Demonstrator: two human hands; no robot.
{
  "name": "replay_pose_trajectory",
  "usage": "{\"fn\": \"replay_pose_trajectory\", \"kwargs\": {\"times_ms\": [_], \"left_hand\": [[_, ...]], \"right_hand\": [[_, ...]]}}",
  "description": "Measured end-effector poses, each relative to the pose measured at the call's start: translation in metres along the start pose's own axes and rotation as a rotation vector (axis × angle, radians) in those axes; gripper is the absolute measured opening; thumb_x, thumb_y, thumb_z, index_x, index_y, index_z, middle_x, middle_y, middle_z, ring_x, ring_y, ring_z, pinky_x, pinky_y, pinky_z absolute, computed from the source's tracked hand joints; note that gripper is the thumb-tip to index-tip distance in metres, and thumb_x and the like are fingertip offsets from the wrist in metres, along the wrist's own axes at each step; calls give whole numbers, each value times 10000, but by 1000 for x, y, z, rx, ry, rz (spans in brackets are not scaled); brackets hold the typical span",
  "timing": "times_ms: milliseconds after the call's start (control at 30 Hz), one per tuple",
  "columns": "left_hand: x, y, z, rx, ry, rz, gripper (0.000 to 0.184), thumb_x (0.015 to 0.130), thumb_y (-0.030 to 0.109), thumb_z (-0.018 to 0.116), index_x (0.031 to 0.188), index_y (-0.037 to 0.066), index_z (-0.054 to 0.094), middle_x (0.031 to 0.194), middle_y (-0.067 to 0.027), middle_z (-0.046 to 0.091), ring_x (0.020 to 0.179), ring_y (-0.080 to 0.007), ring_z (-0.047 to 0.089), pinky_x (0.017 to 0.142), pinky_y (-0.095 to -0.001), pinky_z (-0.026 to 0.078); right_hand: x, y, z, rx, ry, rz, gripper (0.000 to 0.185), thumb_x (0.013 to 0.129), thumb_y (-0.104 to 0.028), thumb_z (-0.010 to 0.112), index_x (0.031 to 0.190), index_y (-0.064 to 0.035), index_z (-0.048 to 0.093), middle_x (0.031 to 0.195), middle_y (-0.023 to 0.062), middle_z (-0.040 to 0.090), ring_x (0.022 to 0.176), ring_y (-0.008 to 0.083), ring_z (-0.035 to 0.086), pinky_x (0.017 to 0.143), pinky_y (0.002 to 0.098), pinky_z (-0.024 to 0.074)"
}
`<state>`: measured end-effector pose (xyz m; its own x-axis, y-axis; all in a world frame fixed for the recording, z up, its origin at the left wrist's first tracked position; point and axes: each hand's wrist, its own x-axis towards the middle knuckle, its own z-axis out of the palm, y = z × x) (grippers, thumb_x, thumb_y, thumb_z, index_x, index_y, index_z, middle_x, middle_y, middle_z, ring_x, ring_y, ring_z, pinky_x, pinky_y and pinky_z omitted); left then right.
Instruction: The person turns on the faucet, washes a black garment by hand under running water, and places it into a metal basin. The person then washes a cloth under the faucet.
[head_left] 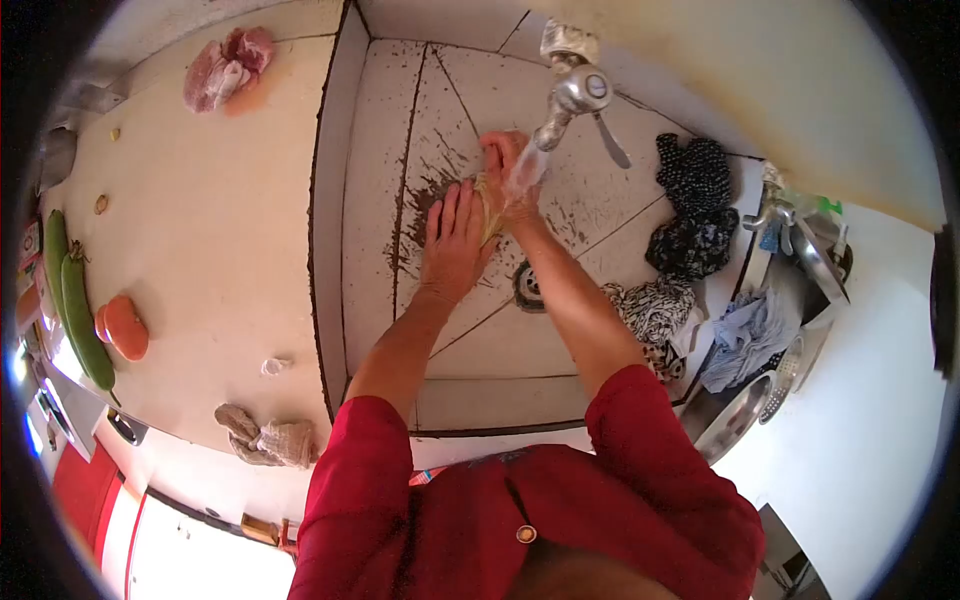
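Water (pixel 525 170) runs from a metal tap (pixel 580 92) onto my right hand (pixel 514 190), inside a white-tiled sink (pixel 500 395). The right hand's fingers are curled at the edge of a pale yellowish thing (pixel 488 210), which I cannot name because my hands hide most of it. My left hand (pixel 453 240) rests beside it, its fingers stretched out and flat against the thing and the sink floor. Dark brown specks (pixel 425 205) are spattered over the tiles around both hands. A round drain (pixel 527 286) lies under my right forearm.
Wet patterned cloths (pixel 690 240) lie along the sink's right side. Beyond them are a second tap (pixel 775 215), a grey-blue cloth (pixel 745 340) and metal pans (pixel 735 415). The left counter (pixel 220 200) holds raw meat (pixel 228 72), long green vegetables (pixel 82 310), orange pieces (pixel 125 328) and a rag (pixel 270 437).
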<state>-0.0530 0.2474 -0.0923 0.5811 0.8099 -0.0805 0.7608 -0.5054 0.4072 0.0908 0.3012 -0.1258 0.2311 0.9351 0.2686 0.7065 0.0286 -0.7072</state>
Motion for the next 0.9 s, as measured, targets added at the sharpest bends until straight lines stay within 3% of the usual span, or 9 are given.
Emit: {"fn": "replay_pose_trajectory", "kwargs": {"times_ms": [100, 200, 267, 367, 467, 533, 633, 733, 900], "left_hand": [[-4, -6, -2, 44, 6, 18, 754, 953, 389, 531, 1501, -7, 197, 1571, -199, 169, 1459, -340, 156, 1167, -502, 141], [-7, 1, 9, 83, -6, 8, 737, 931, 377, 567, 1476, -3, 249, 1566, -188, 193, 1456, -331, 165, 1167, -493, 148], [-4, -2, 1, 59, 44, 7, 716, 882, 379, 624, 1429, 6, 351, 1560, -172, 226, 1447, -321, 191, 1170, -470, 142], [-5, -1, 6, 87, 75, 7, 716, 867, 377, 643, 1415, 6, 371, 1559, -172, 229, 1450, -321, 187, 1175, -472, 138], [-7, 1, -2, 32, 43, 5, 742, 885, 346, 631, 1458, 4, 306, 1566, -176, 207, 1454, -333, 176, 1164, -499, 151], [-4, -1, -2, 16, 40, 12, 741, 894, 329, 625, 1470, 7, 289, 1569, -179, 198, 1456, -342, 172, 1159, -514, 157], [-2, 2, 2, 38, 68, 9, 740, 882, 327, 640, 1459, 9, 304, 1565, -172, 209, 1451, -336, 180, 1159, -499, 161], [-5, 4, -4, 73, 81, 6, 719, 880, 347, 643, 1433, 5, 338, 1552, -167, 240, 1438, -320, 207, 1161, -469, 168], [-7, 4, 0, 70, 133, 5, 683, 873, 332, 657, 1407, 9, 379, 1543, -154, 270, 1427, -313, 239, 1159, -468, 187]], "right_hand": [[-26, -59, -24, -110, -179, 147, 115, 889, -75, 573, 989, -47, 623, 899, 151, 619, 841, 309, 609, 755, 401, 483], [-63, -63, -32, -216, -137, -133, 130, 902, -72, 552, 1010, -29, 611, 907, 152, 631, 844, 288, 617, 772, 397, 483], [-15, -31, -20, 205, -146, 117, 139, 901, -95, 563, 1016, -33, 609, 887, 143, 634, 815, 287, 621, 755, 401, 485], [3, 29, 20, 170, -24, 76, 263, 861, -135, 609, 1113, -59, 604, 928, 151, 626, 815, 321, 610, 722, 409, 476], [-15, -7, -4, 258, -41, 111, 318, 816, -137, 633, 1127, -77, 606, 943, 167, 617, 819, 339, 600, 711, 397, 462], [-50, -60, -41, -250, -308, -75, 240, 824, -130, 629, 1055, -64, 629, 939, 164, 635, 852, 335, 607, 734, 405, 470], [-48, -54, -40, -380, -494, -118, 171, 814, -134, 649, 969, -61, 656, 942, 152, 657, 870, 343, 621, 757, 433, 486], [21, -17, -15, 302, -217, 207, 169, 926, -179, 615, 951, -12, 630, 800, 61, 620, 754, 140, 600, 657, 295, 472], [12, 1, -12, 190, -41, 99, 236, 899, -187, 651, 1039, 2, 632, 858, 88, 635, 806, 144, 598, 719, 279, 483]]}}
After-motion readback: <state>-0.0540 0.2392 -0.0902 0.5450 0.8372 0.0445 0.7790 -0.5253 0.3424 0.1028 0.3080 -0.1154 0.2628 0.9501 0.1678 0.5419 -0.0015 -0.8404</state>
